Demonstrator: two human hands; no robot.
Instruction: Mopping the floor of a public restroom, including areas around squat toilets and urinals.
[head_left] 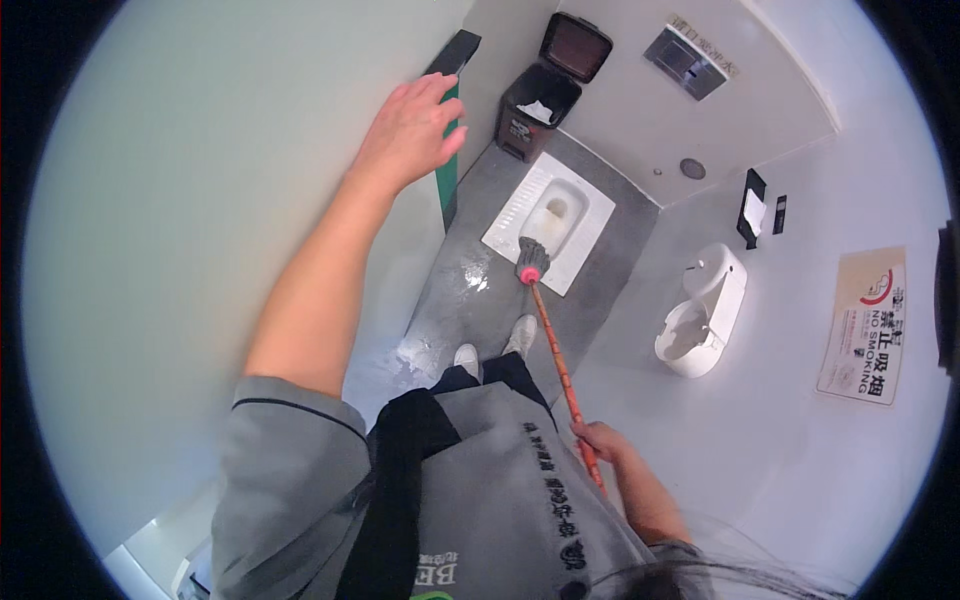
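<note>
My right hand (602, 440) is closed round the orange shaft of a mop (556, 352) near its upper end. The mop's grey strands, below a pink collar, rest on the near end of a white squat toilet (511, 214) set in the floor. Raised at the left, my left hand (412, 132) has its fingers apart and holds nothing. It is by the edge of a partition panel or door (449, 170) with a green edge strip and a black top piece; whether the fingers touch it I cannot tell.
A dark lidded bin (522, 132) stands beyond the toilet, lid up, white paper inside. The grey floor (440, 300) has wet, shiny patches round my white shoes (521, 337). On the right wall are a white paper dispenser (690, 338), a small black holder (750, 208) and a sign (862, 325).
</note>
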